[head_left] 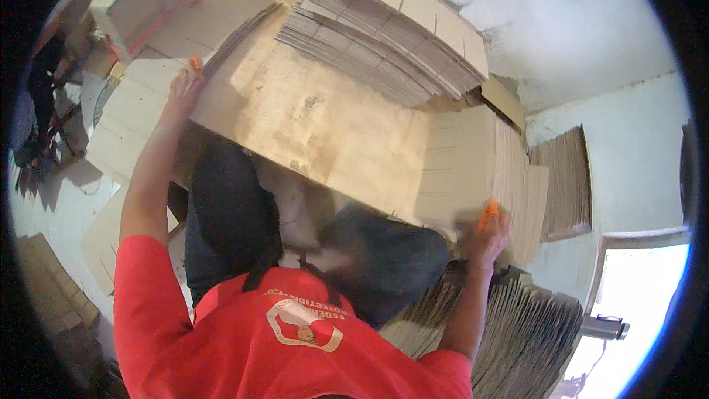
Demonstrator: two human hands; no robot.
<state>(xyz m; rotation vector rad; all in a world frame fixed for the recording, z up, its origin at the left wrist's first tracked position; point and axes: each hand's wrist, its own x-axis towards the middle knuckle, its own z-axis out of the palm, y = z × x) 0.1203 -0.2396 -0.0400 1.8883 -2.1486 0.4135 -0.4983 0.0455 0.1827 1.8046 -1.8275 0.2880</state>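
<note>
My left hand (186, 89) is at the edge of a low pile of flat cardboard sheets (140, 100) on the left, its fingers closed at that edge. An orange cover shows on one of its fingertips. On the right, my right hand (493, 235) is closed at the near edge of a stack of creased cardboard sheets (458, 155). It also has orange on a fingertip, and its fingers are slightly blurred. Between the two piles lies a bare, stained wooden board (310, 118). The undersides of both hands are hidden.
A tall stack of cardboard (391, 26) stands at the back of the board against the wall. A long carton (148, 0) is at the far left. More cardboard (495, 332) stands on edge beside my right arm, and other sheets (565, 181) lean on the wall. My knees are under the board's edge.
</note>
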